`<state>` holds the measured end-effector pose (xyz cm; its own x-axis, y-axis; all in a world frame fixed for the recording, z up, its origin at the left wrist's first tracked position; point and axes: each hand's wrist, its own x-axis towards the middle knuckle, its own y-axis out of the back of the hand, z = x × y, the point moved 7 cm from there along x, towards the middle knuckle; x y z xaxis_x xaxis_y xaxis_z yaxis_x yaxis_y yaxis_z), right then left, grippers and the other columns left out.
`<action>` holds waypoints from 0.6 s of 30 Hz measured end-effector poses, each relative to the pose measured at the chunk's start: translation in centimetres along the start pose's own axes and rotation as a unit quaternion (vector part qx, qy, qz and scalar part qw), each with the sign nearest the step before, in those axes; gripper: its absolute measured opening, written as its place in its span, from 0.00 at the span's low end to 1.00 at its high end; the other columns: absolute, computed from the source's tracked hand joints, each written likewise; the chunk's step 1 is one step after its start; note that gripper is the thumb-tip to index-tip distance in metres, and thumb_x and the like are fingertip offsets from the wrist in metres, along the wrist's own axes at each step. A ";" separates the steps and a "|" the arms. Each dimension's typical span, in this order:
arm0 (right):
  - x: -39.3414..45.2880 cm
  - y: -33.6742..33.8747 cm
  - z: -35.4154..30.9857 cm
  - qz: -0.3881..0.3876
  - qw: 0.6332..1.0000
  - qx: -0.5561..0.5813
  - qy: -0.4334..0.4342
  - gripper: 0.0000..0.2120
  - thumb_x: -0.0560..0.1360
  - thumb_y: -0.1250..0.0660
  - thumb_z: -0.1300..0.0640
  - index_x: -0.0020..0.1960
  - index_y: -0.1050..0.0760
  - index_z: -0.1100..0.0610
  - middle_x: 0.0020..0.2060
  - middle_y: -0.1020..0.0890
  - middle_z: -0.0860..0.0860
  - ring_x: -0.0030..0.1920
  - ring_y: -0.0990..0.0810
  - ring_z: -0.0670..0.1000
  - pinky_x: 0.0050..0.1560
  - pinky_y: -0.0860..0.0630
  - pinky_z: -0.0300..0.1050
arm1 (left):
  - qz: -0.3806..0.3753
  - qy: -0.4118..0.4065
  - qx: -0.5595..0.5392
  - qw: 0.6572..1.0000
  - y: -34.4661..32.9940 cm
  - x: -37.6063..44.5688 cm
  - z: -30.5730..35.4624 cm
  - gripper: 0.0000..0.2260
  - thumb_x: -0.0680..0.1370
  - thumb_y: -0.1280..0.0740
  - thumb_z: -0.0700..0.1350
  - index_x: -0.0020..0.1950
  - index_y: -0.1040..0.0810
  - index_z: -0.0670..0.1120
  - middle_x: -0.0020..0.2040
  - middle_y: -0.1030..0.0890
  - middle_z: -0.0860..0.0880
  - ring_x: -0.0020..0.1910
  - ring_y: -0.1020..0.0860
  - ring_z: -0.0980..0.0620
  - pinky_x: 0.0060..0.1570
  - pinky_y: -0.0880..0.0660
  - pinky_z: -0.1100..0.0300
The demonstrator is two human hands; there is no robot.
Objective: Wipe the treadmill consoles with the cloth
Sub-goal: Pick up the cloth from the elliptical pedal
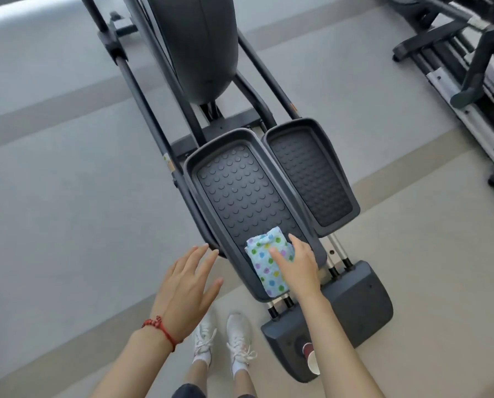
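Grey floor (68, 225); paper cup (312, 360), perhaps, behind forearm.

Right hand (297, 268) on cloth (268, 265), left pedal (240, 196).

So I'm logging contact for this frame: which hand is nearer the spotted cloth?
The right hand: its fingers rest on the spotted cloth lying in the near foot pedal. The left hand hovers open, off to the pedal's left and clear of the cloth.

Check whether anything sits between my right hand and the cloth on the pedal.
Nothing visible does. The right hand already lies on the dotted cloth, which rests on the near end of the left pedal.
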<state>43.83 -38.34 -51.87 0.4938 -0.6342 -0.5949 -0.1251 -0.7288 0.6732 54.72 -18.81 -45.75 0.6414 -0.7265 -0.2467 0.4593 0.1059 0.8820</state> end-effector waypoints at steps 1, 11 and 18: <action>0.3 -0.4 0.1 0.013 0.999 -0.043 0.007 0.31 0.73 0.37 0.40 0.70 0.38 0.53 0.65 0.32 0.52 0.65 0.33 0.52 0.64 0.35 0.51 | -0.007 0.007 -0.001 1.000 -0.6 -0.1 -0.2 0.26 0.81 0.57 0.58 0.62 0.28 0.45 0.59 0.22 0.43 0.58 0.25 0.44 0.52 0.24 0.50; 1.8 -2.9 0.0 0.020 0.999 0.002 -0.046 0.28 0.67 0.31 0.39 0.54 0.29 0.60 0.50 0.23 0.55 0.52 0.24 0.56 0.56 0.27 0.55 | -0.058 0.052 -0.001 0.997 -3.0 -1.5 -1.2 0.31 0.81 0.57 0.59 0.61 0.23 0.41 0.59 0.21 0.42 0.57 0.23 0.42 0.51 0.24 0.46; 1.4 -3.6 0.2 0.012 0.995 0.079 -0.058 0.22 0.63 0.29 0.40 0.40 0.26 0.59 0.41 0.20 0.55 0.44 0.20 0.55 0.48 0.22 0.55 | -0.042 0.065 -0.010 0.997 -2.4 -1.8 -1.5 0.31 0.81 0.58 0.59 0.61 0.23 0.41 0.59 0.22 0.41 0.57 0.23 0.40 0.51 0.24 0.46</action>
<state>44.83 -36.67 -55.24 0.3876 -0.6714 -0.6317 -0.2742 -0.7382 0.6164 53.34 -16.73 -48.04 0.6741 -0.6395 -0.3697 0.5250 0.0628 0.8488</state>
